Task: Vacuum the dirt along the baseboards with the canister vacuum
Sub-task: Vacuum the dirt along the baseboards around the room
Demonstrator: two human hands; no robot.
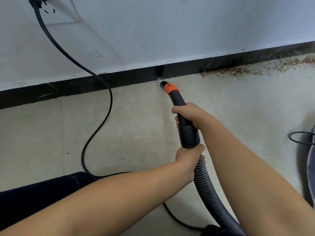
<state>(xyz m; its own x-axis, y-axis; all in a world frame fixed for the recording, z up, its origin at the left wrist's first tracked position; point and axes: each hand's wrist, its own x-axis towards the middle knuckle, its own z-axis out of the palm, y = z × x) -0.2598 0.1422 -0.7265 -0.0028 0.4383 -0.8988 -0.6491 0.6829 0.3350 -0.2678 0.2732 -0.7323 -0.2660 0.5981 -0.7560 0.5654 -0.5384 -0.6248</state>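
White wall (170, 31) fills the top half, tiled floor (127, 125) the bottom; black baseboard (85, 84) runs between them, rising from 9 o'clock to 2 o'clock.

Canister vacuum (311, 160) sits at 3 o'clock, mostly out of view. Judging it's parked off to the side so the hose reaches without crossing the work line.

Ribbed hose (206, 188) runs from 5 o'clock up to centre. Left hand (189, 159) wraps round it just below the cuff, likely to take the hose weight and steer.

Power cord (95, 99) drops from the wall socket (36, 1) at 11 o'clock, loops over the floor left of centre, clear of the nozzle path.

Right hand (187, 114) curls round the black curved handle (180, 106), fingers closed on it, aiming the tip.

Orange-collared nozzle (167, 86) at centre, mouth just off the baseboard foot, low angle to pull from the joint.

Dirt (247, 69): brown band along the baseboard at 2 o'clock, untouched. A few specks (156, 83) just beside the nozzle. Stretch to 9 o'clock looks mostly clean. My read: sweep should go rightward next.
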